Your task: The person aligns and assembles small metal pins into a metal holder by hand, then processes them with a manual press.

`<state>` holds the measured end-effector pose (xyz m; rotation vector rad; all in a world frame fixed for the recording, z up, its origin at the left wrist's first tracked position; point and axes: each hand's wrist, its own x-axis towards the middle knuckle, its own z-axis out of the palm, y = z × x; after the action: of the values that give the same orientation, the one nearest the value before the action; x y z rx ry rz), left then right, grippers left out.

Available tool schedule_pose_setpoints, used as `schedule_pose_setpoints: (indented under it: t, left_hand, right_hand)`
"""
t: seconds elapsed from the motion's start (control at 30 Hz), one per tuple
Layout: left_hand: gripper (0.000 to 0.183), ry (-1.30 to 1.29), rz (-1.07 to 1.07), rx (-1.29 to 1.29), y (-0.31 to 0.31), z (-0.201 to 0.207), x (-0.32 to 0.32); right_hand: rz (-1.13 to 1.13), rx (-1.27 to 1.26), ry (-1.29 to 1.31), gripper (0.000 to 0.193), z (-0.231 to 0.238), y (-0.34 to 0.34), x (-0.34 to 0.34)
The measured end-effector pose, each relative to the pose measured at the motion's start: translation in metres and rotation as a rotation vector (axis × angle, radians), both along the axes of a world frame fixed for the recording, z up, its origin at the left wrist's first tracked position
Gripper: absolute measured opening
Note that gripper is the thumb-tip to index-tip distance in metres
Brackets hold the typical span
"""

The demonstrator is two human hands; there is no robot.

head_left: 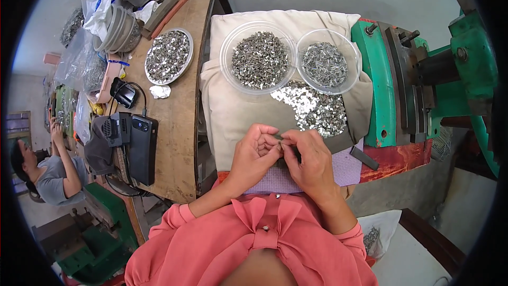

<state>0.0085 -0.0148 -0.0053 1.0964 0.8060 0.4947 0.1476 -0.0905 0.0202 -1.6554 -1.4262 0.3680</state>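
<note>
The pile of small metal pieces point(317, 111) lies loose on a light cloth point(225, 111), and I tell the other places from it. On the near side of the pile, slightly to the left, the left hand point(256, 151) and the right hand point(311, 160) meet at their fingertips. The fingers of both are bent inward, with the tips of thumb and forefinger brought close together. Whether a small piece is held between them, I cannot tell, as the fingers cover it.

Just behind the pile, to the left, is a large clear bowl point(224, 55) with similar pieces; directly behind it, a smaller clear bowl point(356, 58) has thin metal pins. To the right of the pile is a green machine point(374, 106), and nearer, on the right, a dark flat bar point(364, 158). Well apart, to its left, are a plate point(160, 82) with more pieces and a black phone point(143, 151) on a wooden table point(177, 159).
</note>
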Motion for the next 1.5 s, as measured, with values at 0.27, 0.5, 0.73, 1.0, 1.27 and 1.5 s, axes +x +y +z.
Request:
schedule_pose_setpoints:
  t: [0.27,0.5,0.73,1.0,1.27,1.5]
  left_hand:
    - [0.03,0.022,-0.004,0.034,-0.002,-0.001,0.0]
    - [0.03,0.014,-0.014,0.047,-0.004,-0.002,0.0]
    - [0.03,0.041,-0.025,0.05,-0.003,-0.002,0.0]
    - [0.031,0.039,-0.009,0.047,-0.002,0.0,0.0]
    - [0.031,0.028,0.001,0.045,-0.003,-0.001,0.001]
    - [0.031,0.023,0.005,0.043,-0.003,-0.001,0.001]
  right_hand:
    - [-0.007,0.005,-0.02,0.028,0.001,0.001,0.0]
    - [-0.023,-0.08,0.107,0.026,0.002,0.0,0.007]
    - [-0.026,-0.073,0.026,0.016,0.001,0.001,0.01]
    - [0.046,-0.027,-0.085,0.012,0.001,0.001,0.009]
    - [0.007,-0.03,-0.152,0.01,-0.002,0.003,0.009]
    - [-0.049,-0.037,-0.107,0.01,-0.001,0.001,0.008]
